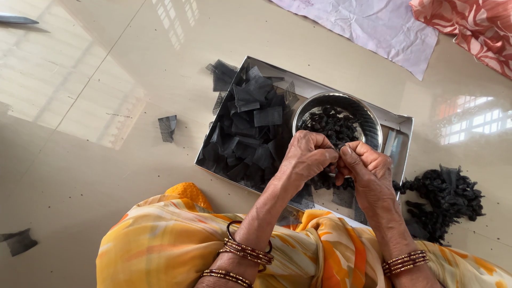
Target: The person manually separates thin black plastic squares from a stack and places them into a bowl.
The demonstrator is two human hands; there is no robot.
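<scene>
Both hands met over steel tray (401, 124): left hand (306, 157) and right hand (369, 173) pinched shut on one small black piece (337, 162). Bowl (368, 114) at twelve o'clock, touching fingertips; black squares (250, 125) at ten.

Small dark bits getting pinched over a steel bowl

Both hands meet right above the near rim of the round steel bowl (368, 118), left hand (305, 157) and right hand (370, 172) with fingertips closed together on a small black piece, too tiny to make out properly. The bowl is partly full of little black shrivelled pieces (333, 125) and sits upright in the right half of a shallow rectangular metal tray (401, 124). Left half of the tray is heaped with dark grey fabric squares (250, 128), loosely overlapping.
</scene>
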